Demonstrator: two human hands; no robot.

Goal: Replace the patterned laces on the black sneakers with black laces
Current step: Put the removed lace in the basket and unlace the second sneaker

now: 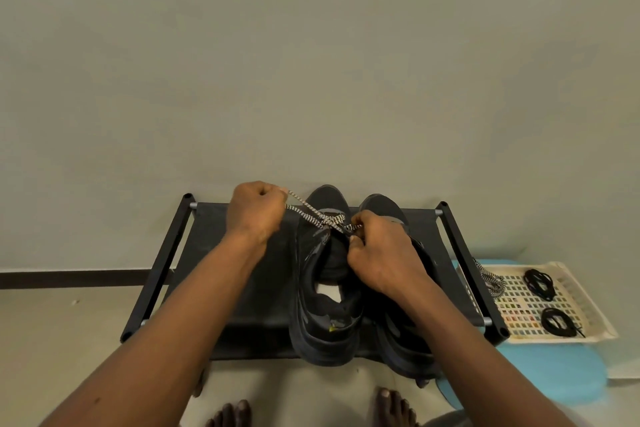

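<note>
Two black sneakers stand side by side on a low black rack (263, 288), toes to the wall. The left sneaker (325, 288) still carries a black-and-white patterned lace (313, 215) across its front eyelets. My left hand (256, 211) grips the lace end, pulled out up and to the left. My right hand (381, 253) pinches the lace at the sneaker's tongue and covers much of the right sneaker (401, 340). Two coiled black laces (540, 284) (557, 322) lie in a cream tray (588, 305), beside a loose patterned lace (491, 279).
The rack stands against a plain wall (311, 62) on a pale floor. The cream perforated tray sits on a light blue stool or mat (554, 371) to the right of the rack. My bare toes (391, 406) show at the bottom edge.
</note>
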